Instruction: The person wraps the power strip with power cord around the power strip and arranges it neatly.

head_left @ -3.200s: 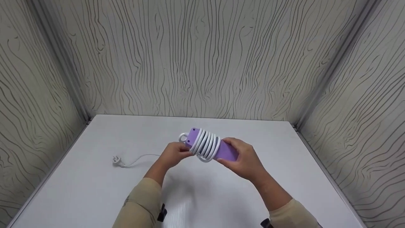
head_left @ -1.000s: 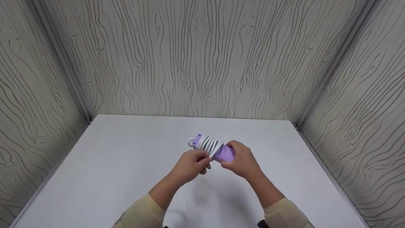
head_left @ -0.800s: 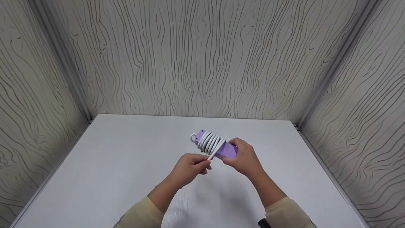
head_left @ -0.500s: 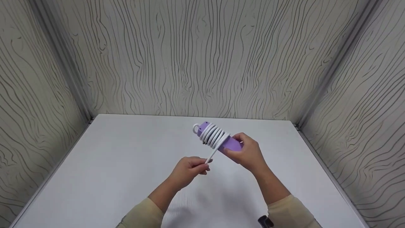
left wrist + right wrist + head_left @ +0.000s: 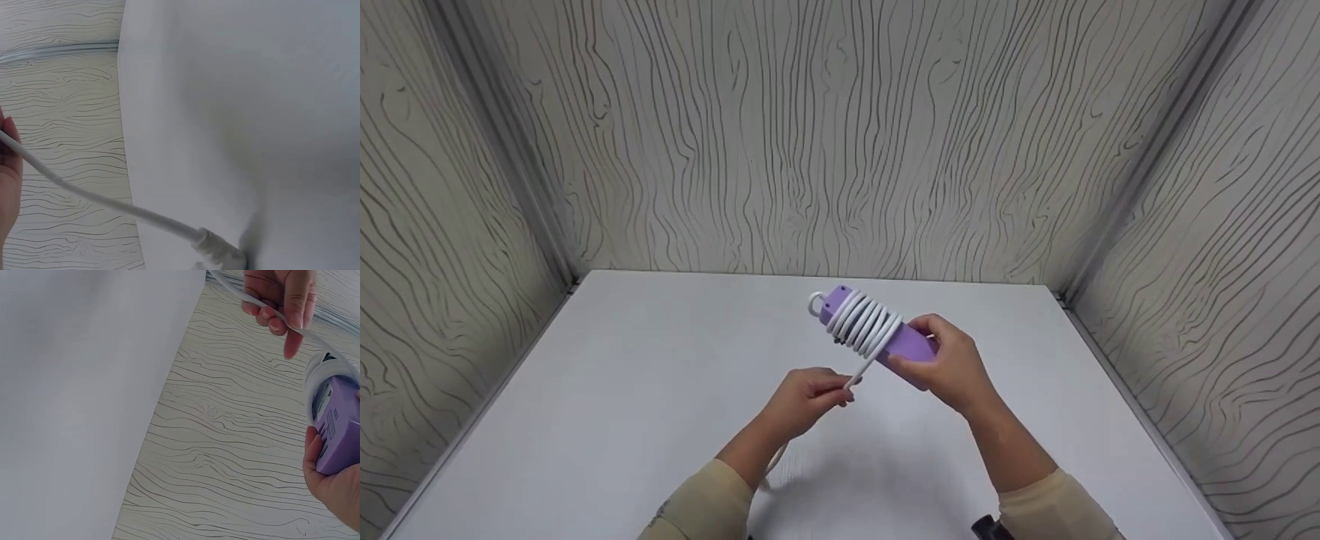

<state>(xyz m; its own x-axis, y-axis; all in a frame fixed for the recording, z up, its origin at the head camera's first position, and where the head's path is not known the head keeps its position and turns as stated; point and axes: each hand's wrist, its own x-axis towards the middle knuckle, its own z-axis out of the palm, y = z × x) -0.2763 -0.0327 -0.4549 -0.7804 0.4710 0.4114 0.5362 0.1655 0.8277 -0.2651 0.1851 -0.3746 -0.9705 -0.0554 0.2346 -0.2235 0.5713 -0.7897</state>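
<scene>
A purple power strip (image 5: 911, 345) is held up over the table, tilted, with its white cord (image 5: 867, 327) wound several times around its far half. My right hand (image 5: 949, 364) grips the strip's near end, thumb on one side and fingers on the other. My left hand (image 5: 804, 401) pinches the cord's free length just below the coils, and that stretch runs straight. In the right wrist view the socket face of the power strip (image 5: 337, 430) shows. The cord's tail hangs from the left hand to a white plug (image 5: 222, 251), seen in the left wrist view.
The white table (image 5: 607, 375) lies beneath both hands. Wood-grain panels (image 5: 810, 150) enclose it at the back and at both sides, with grey metal posts at the corners. A small cord loop (image 5: 816, 304) sticks out at the strip's far end.
The left hand has shifted its pinch from beside the coils down the free cord, drawing it away from the strip. The strip has risen slightly. Earlier, the plug lay on the table's left.
</scene>
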